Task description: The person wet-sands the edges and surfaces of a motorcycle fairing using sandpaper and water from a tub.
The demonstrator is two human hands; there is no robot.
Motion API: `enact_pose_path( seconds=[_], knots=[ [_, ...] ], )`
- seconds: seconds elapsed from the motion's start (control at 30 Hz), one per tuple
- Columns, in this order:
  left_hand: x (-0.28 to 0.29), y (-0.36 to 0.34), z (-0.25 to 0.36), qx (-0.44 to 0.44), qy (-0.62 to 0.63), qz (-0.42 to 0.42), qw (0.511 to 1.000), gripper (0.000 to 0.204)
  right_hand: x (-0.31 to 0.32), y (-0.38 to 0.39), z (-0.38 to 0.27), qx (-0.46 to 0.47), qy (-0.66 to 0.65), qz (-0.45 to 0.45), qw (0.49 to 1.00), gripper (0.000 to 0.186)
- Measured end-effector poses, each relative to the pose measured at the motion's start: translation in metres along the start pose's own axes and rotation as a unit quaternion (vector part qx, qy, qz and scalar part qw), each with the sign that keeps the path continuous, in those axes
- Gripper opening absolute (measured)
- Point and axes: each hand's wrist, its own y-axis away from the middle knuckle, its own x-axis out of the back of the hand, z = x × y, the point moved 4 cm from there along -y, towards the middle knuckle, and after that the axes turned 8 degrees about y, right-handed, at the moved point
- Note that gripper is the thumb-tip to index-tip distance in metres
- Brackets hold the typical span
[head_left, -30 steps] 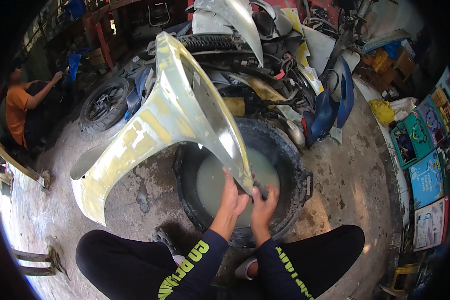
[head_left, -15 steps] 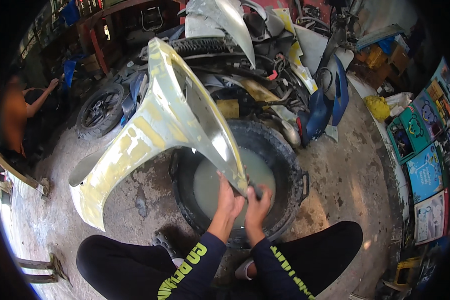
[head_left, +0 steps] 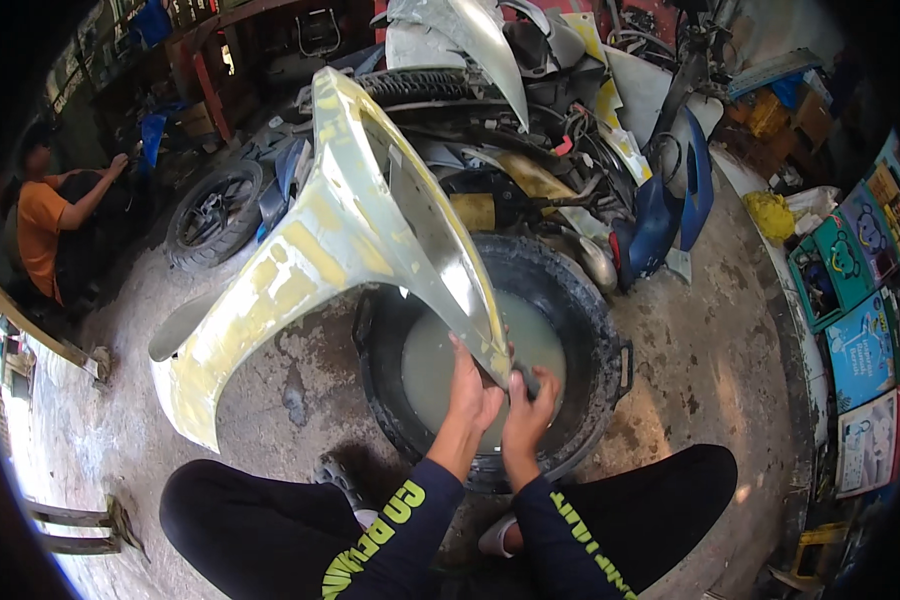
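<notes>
A large motorbike body panel (head_left: 288,263), patched pale yellow, white and grey, tilts over a black tub (head_left: 610,400) of cloudy water (head_left: 432,368). My left hand (head_left: 470,400) grips the panel's lower tip, its fingers partly hidden behind it. My right hand (head_left: 526,405) is closed on a small dark grey pad (head_left: 527,381), pressed against the edge of that same tip. Both hands are above the water.
Bike panels and parts (head_left: 520,180) are piled behind the tub, with a tyre (head_left: 213,215) at left. A person in orange (head_left: 45,225) sits at far left. Coloured boxes (head_left: 860,350) line the right side. My bent legs (head_left: 240,525) frame the tub.
My right hand and the pad have shifted slightly against the panel's tip. The whole view swung a little left, then back. The panel stays in my left hand.
</notes>
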Motion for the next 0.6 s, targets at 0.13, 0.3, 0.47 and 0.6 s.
enact_pose_path(
  seconds=[0.13, 0.3, 0.47, 0.6],
  knots=[
    [0.001, -0.001, -0.003, -0.017, -0.029, 0.007, 0.999, 0.072, -0.006, -0.020, -0.015, 0.038, 0.057, -0.007, 0.998, 0.033],
    [0.003, -0.003, 0.003, -0.017, -0.024, 0.001, 1.000, 0.074, -0.018, -0.048, -0.016, -0.095, -0.169, -0.077, 0.978, 0.024],
    [0.001, 0.000, 0.005, -0.007, -0.051, 0.010, 0.999, 0.077, -0.004, -0.064, 0.042, -0.226, -0.107, -0.019, 0.968, 0.021],
    [0.002, -0.001, 0.008, -0.002, -0.052, -0.009, 0.999, 0.076, -0.005, -0.059, 0.118, -0.317, -0.050, -0.121, 0.939, 0.024]
  ],
)
